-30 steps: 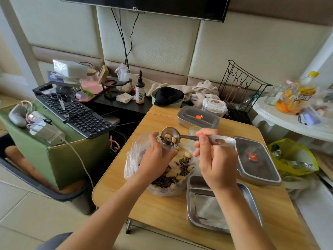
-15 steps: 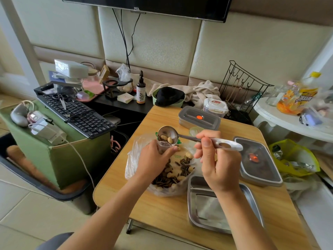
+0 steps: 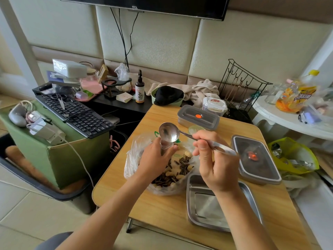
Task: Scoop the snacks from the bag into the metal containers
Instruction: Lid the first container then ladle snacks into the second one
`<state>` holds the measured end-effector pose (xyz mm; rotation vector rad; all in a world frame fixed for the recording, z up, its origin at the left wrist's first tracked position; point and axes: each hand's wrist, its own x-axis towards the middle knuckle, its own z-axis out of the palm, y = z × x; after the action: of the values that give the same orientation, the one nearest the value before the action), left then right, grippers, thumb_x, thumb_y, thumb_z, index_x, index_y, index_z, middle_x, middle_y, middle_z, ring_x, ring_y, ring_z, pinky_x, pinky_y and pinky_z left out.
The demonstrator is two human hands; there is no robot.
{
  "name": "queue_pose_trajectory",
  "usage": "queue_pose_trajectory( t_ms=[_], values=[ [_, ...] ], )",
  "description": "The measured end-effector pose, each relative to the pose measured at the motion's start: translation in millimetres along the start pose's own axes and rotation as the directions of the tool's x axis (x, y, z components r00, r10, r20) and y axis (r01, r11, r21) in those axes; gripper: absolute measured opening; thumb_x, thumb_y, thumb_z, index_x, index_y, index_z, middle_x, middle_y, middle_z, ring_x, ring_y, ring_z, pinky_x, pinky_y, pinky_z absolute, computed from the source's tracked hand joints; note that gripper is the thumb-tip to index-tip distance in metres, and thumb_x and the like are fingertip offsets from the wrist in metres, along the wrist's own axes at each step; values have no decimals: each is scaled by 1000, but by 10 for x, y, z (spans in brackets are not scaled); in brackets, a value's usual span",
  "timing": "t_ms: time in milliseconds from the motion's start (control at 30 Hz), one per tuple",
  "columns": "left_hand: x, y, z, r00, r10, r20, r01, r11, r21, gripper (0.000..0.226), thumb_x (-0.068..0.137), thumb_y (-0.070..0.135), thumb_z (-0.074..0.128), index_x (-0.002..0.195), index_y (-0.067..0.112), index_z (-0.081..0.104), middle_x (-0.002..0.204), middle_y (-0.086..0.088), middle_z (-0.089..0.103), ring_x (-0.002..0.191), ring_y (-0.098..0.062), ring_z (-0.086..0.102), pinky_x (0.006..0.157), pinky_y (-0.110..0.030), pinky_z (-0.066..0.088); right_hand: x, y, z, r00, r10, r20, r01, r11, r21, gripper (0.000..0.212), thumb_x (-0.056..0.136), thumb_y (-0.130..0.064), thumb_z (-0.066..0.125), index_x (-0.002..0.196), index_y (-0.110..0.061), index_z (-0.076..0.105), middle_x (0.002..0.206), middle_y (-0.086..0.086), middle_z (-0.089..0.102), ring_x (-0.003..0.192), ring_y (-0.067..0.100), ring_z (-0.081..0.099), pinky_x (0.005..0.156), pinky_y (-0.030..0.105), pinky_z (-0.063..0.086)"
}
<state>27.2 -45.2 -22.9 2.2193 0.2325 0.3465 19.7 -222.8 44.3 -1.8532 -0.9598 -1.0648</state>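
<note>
— So, where is the spoon (image 3: 169,132)?

— In the right hand (image 3: 218,166). The grip is a closed pinch, thumb and fingers round the handle about halfway along. The bowl sits over the far rim of the bag (image 3: 133,159), hollow side turned toward the camera, and it looks empty.

— And the left hand (image 3: 155,161)?

— Its fingers are curled round clear plastic just under the spoon's bowl. I take that for the bag's gathered rim, but the glare makes it hard to tell from some small clear thing.

— Which way is the food from the spoon?

— The snacks (image 3: 180,166), striped seeds and pale nuts, lie in the bag below the bowl and nearer the person, between the two hands. The spoon's long axis runs from the bowl at the far left down to the right, so I'd judge a dip means lowering the bowl end toward the person.

— And the place to tip it out?

— The open metal container (image 3: 201,210) sits on the tabletop (image 3: 162,213) just beside the bag, on the right, partly under the right wrist. The right hand is the nearer one. Both lidded containers (image 3: 198,118) (image 3: 255,159) stand farther off.
</note>
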Motion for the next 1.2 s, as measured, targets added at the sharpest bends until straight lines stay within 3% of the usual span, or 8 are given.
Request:
queue_pose_trajectory(
  t_ms=[133, 233, 333, 500, 600, 833, 1100, 1200],
  values=[
    [-12, -9, -11, 1000, 13, 14, -14, 1000, 8, 46, 95, 56, 60, 114, 15, 57, 96, 5, 65, 81, -9, 59, 63, -24, 44, 20, 24, -8, 999, 43, 23, -44, 999, 18, 46, 113, -29, 36, 97, -3, 71, 73, -1, 67, 56, 16, 66, 55, 22, 50],
    [-29, -4, -38, 999, 9, 46, -8, 1000, -12, 44, 98, 52, 58, 119, 13, 57, 105, 3, 67, 90, -13, 63, 73, -27, 51, -1, 71, 1, 973, 222, -69, -217, 973, 77, 39, 112, -35, 37, 96, -18, 68, 66, -2, 68, 56, 9, 68, 48, 30, 55],
    [-29, -8, -127, 1000, -6, 6, 6, 998, -70, 34, 103, 45, 55, 118, 15, 58, 104, 6, 68, 87, -5, 63, 66, -16, 45, -3, 164, -24, 863, 476, -170, -442, 874, 200, 28, 112, -34, 39, 94, -33, 60, 66, 1, 68, 53, 13, 70, 45, 38, 56],
    [-7, -27, -315, 996, -47, -81, 38, 994, -104, 39, 102, 50, 52, 115, 14, 59, 94, 6, 65, 81, -7, 61, 66, -28, 47, -50, 320, 2, 628, 774, -73, -744, 626, 234, 36, 109, -37, 48, 87, -13, 61, 62, 10, 69, 48, 27, 71, 45, 39, 58],
    [-35, -30, -362, 996, -64, -68, 58, 994, -97, 41, 102, 51, 50, 113, 13, 59, 89, 4, 64, 76, -10, 59, 62, -30, 44, -67, 309, 81, 565, 825, 1, -805, 551, 220, 41, 108, -41, 51, 90, -6, 62, 62, 10, 70, 48, 26, 71, 44, 35, 58],
    [-46, -34, -431, 997, -56, -57, 51, 995, -85, 41, 102, 51, 51, 115, 14, 58, 93, 2, 67, 83, -14, 64, 74, -37, 57, -70, 271, 290, 920, 389, 58, -381, 918, -114, 23, 107, -28, 59, 94, -10, 64, 62, -11, 64, 49, 1, 65, 44, 21, 54],
    [-43, -75, -519, 996, -65, -68, 57, 992, -116, 37, 102, 51, 51, 109, 16, 57, 90, -3, 68, 82, -24, 67, 78, -50, 59, -46, 219, 488, 966, 206, 154, -171, 962, -211, 34, 106, -37, 56, 108, -4, 65, 70, -1, 67, 53, 8, 65, 46, 17, 52],
    [-44, -83, -565, 991, -58, -124, 39, 988, -151, 34, 102, 49, 50, 107, 17, 58, 90, -2, 68, 81, -21, 67, 76, -48, 59, -54, 166, 506, 958, 254, 131, -233, 960, -155, 24, 104, -29, 61, 103, -6, 65, 65, -7, 64, 48, 2, 62, 45, 14, 50]
  ],
)
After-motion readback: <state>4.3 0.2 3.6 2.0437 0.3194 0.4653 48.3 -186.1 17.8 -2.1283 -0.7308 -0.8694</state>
